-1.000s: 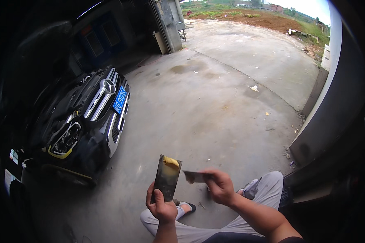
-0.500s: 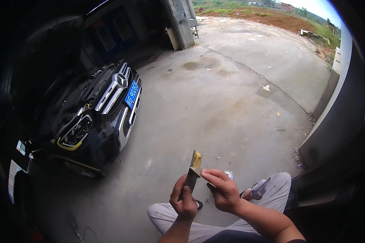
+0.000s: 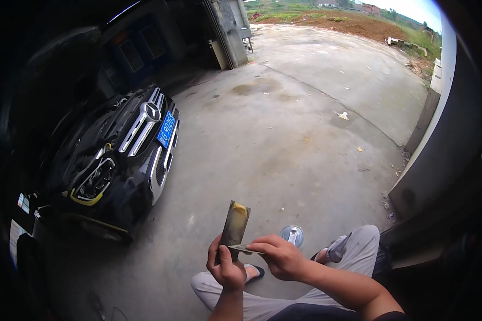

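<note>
My left hand (image 3: 227, 270) grips the lower end of a flat dark rectangular plate (image 3: 234, 229), held up at a slant. A lump of yellow paste, like body filler, (image 3: 240, 209) sits near its top edge, and a thin smear runs down its face. In my right hand (image 3: 281, 259) is a thin flat scraper (image 3: 243, 249), pinched between thumb and fingers. Its edge meets the lower part of the plate, close to my left thumb. My right fingers hide part of the scraper.
A round tin (image 3: 293, 235) stands on the concrete floor (image 3: 230, 139) beyond my right hand. My legs in pale trousers (image 3: 359, 249) are bent on either side. To the left is a black car (image 3: 123, 155) with its front end opened up. A dark wall panel (image 3: 439, 160) rises at the right.
The plate has turned its broad face into view and shifted slightly left. My right hand has brought the scraper down from near the yellow paste to the plate's lower part.
</note>
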Demonstrator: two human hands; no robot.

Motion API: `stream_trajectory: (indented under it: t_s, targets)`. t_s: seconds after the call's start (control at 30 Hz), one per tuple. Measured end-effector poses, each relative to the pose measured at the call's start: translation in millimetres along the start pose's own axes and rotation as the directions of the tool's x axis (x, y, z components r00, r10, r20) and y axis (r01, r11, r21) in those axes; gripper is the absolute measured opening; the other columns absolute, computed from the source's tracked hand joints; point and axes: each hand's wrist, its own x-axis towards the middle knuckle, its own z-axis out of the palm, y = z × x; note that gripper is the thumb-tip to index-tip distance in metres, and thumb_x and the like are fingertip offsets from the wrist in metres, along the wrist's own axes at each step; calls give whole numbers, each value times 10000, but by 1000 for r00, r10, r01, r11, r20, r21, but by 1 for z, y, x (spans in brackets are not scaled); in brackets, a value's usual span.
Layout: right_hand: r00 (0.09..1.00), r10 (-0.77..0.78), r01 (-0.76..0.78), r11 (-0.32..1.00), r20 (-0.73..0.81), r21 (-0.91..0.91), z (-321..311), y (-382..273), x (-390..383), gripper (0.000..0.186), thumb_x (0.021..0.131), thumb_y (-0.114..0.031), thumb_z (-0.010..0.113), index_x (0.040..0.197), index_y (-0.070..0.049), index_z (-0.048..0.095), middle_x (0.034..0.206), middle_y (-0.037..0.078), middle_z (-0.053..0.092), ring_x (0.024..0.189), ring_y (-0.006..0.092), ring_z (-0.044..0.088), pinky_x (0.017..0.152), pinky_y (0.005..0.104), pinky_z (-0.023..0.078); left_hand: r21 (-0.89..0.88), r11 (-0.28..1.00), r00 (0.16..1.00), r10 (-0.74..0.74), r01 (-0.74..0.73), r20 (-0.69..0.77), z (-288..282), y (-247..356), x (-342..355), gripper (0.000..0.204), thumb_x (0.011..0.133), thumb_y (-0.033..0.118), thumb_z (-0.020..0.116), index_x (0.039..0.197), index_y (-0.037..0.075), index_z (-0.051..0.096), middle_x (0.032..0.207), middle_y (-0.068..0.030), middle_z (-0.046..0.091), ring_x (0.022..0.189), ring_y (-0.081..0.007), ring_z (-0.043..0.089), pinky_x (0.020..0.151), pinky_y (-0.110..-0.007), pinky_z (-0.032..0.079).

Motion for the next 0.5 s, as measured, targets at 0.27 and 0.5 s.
stream_trajectory:
  t_s: [0.27,0.5]
  targets:
    - [937,270,108,386,-224,916,-29,-4,29,303,987,-23,459,1284,-1,511,1178,113,602,1065,193,579,936,319,440,-419,866,959,-280,273,47,-20,2,-10,295,965,128,515,1191,-61,532,1181,-202,616,1104,-315,600,1003,-445,452]
    - [947,182,-96,947,-265,307,-34,21,17,316,874,103,507,1143,-16,621,1053,172,639,957,288,632,819,320,499,-230,970,996,-77,84,40,-30,2,1,338,957,173,531,1194,-66,561,1157,-174,629,1085,-286,603,984,-407,450]
